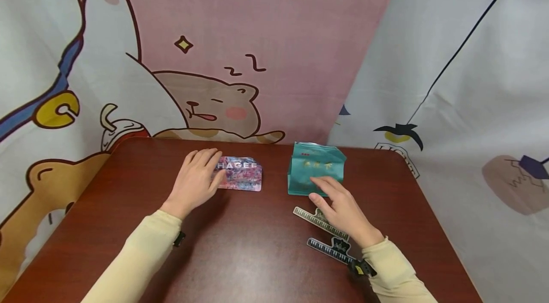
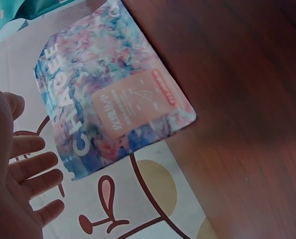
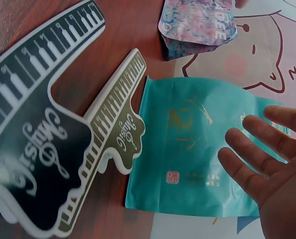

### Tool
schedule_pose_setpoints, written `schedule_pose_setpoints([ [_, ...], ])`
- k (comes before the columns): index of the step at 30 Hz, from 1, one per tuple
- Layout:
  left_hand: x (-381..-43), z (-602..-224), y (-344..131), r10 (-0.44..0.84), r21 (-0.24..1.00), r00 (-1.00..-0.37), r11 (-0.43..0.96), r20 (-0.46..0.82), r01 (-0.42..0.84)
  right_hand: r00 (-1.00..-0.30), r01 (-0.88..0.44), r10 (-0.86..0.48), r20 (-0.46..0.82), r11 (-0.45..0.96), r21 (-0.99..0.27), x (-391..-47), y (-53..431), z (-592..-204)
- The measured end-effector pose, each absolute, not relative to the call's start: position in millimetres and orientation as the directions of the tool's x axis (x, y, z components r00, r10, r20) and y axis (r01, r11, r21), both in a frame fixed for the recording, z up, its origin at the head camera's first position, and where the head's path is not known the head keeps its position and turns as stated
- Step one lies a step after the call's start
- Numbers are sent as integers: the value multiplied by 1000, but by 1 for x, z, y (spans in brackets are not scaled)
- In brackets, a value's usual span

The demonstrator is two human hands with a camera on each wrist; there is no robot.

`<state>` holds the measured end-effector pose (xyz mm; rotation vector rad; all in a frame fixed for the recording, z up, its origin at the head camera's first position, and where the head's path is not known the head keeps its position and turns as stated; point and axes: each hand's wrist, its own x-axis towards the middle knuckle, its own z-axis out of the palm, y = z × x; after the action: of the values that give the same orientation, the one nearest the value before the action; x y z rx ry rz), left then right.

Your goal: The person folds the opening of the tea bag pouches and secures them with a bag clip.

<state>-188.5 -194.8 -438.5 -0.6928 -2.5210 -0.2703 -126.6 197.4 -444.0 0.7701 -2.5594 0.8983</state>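
A cloth (image 1: 279, 22) with cartoon animals hangs behind the reddish-brown surface (image 1: 253, 246). In the head view, the left hand (image 1: 194, 183) overlaps the left end of a patterned CHAGEE pouch (image 1: 242, 179); a teal pouch (image 1: 316, 169) stands just beyond the right hand (image 1: 343, 210). A pale piano-key clip (image 1: 310, 217) lies just left of the right hand, a black clip (image 1: 330, 250) nearer its wrist. In the left wrist view, the left hand's fingers are spread beside the patterned pouch. In the right wrist view, the right hand's fingers are parted before the teal pouch; contact is unclear.
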Motion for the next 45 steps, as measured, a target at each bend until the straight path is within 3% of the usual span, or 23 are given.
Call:
schedule_pose_setpoints([
  [20,-194,-442,-173,373,134,-777,856,507,499,-792,-606,-366,489,576,-549,-136,182,-455],
  [32,-199,-448,-162,374,143,-761,845,529,515,-781,-621,-360,510,534,-574,-144,166,-460],
  [45,-203,-449,-153,360,183,-805,853,471,489,-787,-613,-364,498,550,-567,-151,145,-458],
])
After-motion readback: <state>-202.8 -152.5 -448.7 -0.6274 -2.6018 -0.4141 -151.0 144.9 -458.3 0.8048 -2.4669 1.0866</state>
